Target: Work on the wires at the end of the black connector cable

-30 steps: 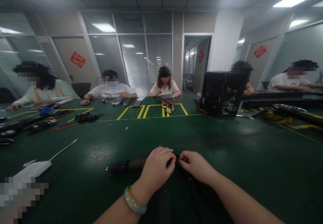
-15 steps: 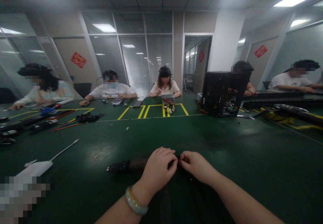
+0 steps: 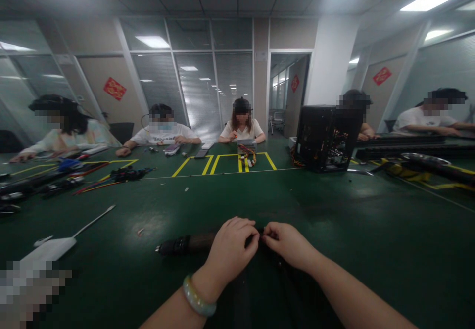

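My left hand (image 3: pixel 230 250), with a pale green bangle on its wrist, is curled with its fingers pinched at the top edge of a dark object (image 3: pixel 260 289) lying in front of me. My right hand (image 3: pixel 287 244) pinches the same spot from the right, fingertips almost touching those of the left. What the fingers grip is small, dark and hard to make out. A dark cylindrical tool (image 3: pixel 185 244) lies on the green table (image 3: pixel 371 230) just left of my left hand, partly hidden behind it.
Several people sit around the far side of the table. A black open computer case (image 3: pixel 326 137) stands at the right, long black parts (image 3: pixel 408 148) beyond it. Cables and tools (image 3: pixel 74 178) lie at the left, a white flat tool (image 3: pixel 55 246) nearer. Yellow tape marks (image 3: pixel 222 163) cross the middle.
Both hands stay pinched together at the same spot; only small finger shifts show. The view barely moves.
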Tool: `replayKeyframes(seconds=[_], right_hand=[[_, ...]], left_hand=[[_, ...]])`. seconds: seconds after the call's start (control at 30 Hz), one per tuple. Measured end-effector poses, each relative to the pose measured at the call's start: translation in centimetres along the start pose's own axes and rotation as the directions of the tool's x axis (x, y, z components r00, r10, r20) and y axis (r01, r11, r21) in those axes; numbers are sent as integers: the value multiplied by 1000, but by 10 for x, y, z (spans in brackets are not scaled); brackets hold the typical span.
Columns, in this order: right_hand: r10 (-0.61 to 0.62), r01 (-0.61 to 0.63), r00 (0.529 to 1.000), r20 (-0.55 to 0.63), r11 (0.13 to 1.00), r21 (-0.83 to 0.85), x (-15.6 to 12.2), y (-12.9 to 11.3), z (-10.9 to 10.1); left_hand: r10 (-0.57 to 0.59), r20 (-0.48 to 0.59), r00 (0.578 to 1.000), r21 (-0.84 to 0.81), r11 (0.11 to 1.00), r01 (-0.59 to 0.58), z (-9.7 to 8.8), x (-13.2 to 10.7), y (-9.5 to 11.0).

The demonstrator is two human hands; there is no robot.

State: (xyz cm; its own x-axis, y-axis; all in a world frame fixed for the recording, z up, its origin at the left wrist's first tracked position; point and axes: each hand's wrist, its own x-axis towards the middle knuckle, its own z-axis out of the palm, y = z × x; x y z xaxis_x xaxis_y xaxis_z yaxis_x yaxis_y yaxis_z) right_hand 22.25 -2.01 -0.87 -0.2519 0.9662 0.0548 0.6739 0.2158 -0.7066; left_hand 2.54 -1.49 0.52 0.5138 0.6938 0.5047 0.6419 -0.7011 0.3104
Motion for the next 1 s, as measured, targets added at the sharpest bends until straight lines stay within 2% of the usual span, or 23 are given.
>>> replayKeyframes(seconds=[0.17, 0.63, 1.0], right_hand=[[2, -2, 1000, 9, 1000, 26, 1, 3, 2], [15, -15, 1000, -1, 998, 64, 1, 0, 2], [47, -51, 998, 30, 985, 165, 3, 10, 5]], left_hand=[[-26, 14, 1000, 30, 999, 26, 2, 0, -2], [-45, 148, 988, 60, 998, 36, 3, 1, -4], [-28, 156, 987, 35, 999, 23, 4, 1, -6]])
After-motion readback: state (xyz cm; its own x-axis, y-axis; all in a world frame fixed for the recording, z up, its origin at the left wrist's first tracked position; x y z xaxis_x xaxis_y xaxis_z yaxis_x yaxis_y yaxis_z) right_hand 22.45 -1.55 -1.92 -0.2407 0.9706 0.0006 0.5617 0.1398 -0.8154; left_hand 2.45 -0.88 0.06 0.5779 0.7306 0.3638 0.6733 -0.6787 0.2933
